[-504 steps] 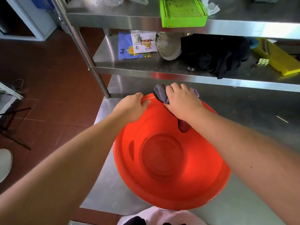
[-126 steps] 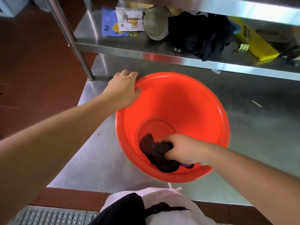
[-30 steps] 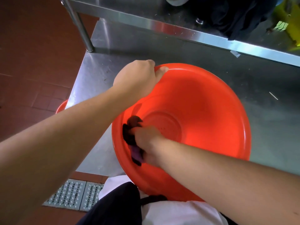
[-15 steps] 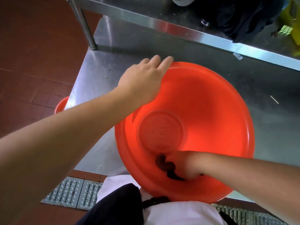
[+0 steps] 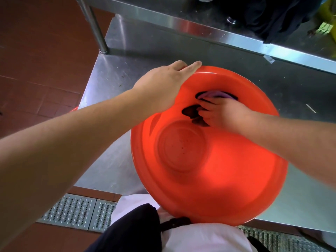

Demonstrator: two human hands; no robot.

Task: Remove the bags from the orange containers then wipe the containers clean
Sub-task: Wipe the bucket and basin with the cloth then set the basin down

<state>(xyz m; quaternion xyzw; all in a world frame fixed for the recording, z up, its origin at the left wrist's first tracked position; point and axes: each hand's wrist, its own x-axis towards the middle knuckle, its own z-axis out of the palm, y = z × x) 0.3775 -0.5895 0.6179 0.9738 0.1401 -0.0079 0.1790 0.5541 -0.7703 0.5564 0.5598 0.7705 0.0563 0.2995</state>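
Note:
A large orange basin (image 5: 227,179) sits tilted toward me on the steel table (image 5: 116,73), its near rim against my body. My left hand (image 5: 163,88) rests flat on the far left rim with fingers straight. My right hand (image 5: 221,113) is inside the basin at the far wall, gripping a dark purple cloth (image 5: 214,94) pressed against the inner side. The basin's bottom holds a few dark specks and no bag.
A steel shelf (image 5: 200,28) runs over the back of the table, with dark fabric (image 5: 272,17) lying on it. A shelf post (image 5: 94,28) stands at the table's left corner. Red tile floor lies left; a metal floor grate (image 5: 76,211) is below.
My right hand has swept the cloth from the near inner wall up to the far wall of the basin. My left hand stays flat on the far left rim.

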